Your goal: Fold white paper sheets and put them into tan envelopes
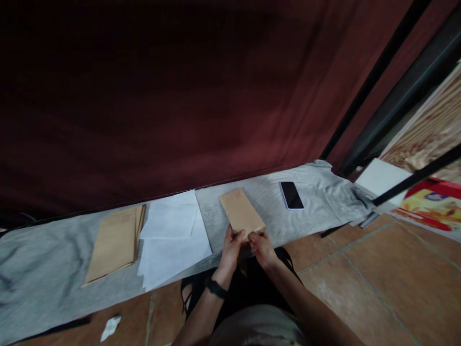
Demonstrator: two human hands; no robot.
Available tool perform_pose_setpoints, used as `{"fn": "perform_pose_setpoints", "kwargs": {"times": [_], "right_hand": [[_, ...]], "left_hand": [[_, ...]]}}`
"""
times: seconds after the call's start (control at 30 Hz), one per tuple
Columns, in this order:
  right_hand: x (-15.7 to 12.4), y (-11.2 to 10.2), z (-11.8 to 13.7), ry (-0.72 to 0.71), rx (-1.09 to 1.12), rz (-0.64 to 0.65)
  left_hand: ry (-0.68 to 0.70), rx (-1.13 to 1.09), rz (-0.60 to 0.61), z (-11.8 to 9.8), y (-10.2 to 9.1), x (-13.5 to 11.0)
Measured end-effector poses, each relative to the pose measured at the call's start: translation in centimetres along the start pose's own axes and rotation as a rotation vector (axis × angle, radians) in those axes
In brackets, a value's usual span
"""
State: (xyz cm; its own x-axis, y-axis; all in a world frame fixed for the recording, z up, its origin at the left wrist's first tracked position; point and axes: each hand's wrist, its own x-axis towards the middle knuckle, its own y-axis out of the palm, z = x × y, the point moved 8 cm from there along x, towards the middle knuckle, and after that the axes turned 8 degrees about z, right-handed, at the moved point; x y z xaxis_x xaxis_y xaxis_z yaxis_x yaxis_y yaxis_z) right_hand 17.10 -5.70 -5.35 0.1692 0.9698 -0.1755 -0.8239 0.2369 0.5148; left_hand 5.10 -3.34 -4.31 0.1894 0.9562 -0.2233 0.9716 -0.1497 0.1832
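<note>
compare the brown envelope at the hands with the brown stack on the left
The left hand and right hand hold the brown envelope; neither touches the brown stack. The brown envelope's far end leans left, the brown stack's right. The brown stack looks larger than the brown envelope. Both are brown and oblong.

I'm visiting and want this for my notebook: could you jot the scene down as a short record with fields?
Left grip: at the near end of a brown envelope
Right grip: same end, by the right corner
To the left: white sheets, then stacked brown envelopes
To the right: phone, screen dark
Surface: grey cloth
</note>
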Motion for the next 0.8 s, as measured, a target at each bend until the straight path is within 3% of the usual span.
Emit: {"fn": "perform_pose_setpoints", "kwargs": {"times": [0.17,0.27,0.33,0.43,0.53,0.6,0.67,0.8], "right_hand": [[0.2,-3.2,0.9,0.008,-0.149,-0.057],[0.6,-5.1,3.5,-0.133,-0.372,-0.087],[0.8,-3.7,5.4,-0.316,-0.766,0.082],[0.3,-0.9,4.9,-0.498,-1.285,0.401],[-0.2,-0.1,3.6,-0.582,-1.546,0.473],[-0.4,0.1,3.2,-0.623,-1.620,0.450],[-0.6,0.2,3.1,-0.659,-1.651,0.427],[-0.8,0.5,3.3,-0.709,-1.670,0.413]], "left_hand": [[-0.072,0.010,-0.036,0.5,-0.8,1.0],[-0.113,0.077,-0.080,0.7,-1.8,1.6],[-0.126,0.155,-0.084,0.5,-2.2,1.8],[-0.074,0.365,-0.093,-0.5,-3.0,1.5],[0.117,0.812,-0.192,-3.1,-3.6,0.6],[0.276,1.074,-0.217,-4.5,-2.5,0.5],[0.392,1.199,-0.144,-4.9,-0.6,1.4],[0.505,1.421,0.046,-4.6,2.8,5.9]]}}
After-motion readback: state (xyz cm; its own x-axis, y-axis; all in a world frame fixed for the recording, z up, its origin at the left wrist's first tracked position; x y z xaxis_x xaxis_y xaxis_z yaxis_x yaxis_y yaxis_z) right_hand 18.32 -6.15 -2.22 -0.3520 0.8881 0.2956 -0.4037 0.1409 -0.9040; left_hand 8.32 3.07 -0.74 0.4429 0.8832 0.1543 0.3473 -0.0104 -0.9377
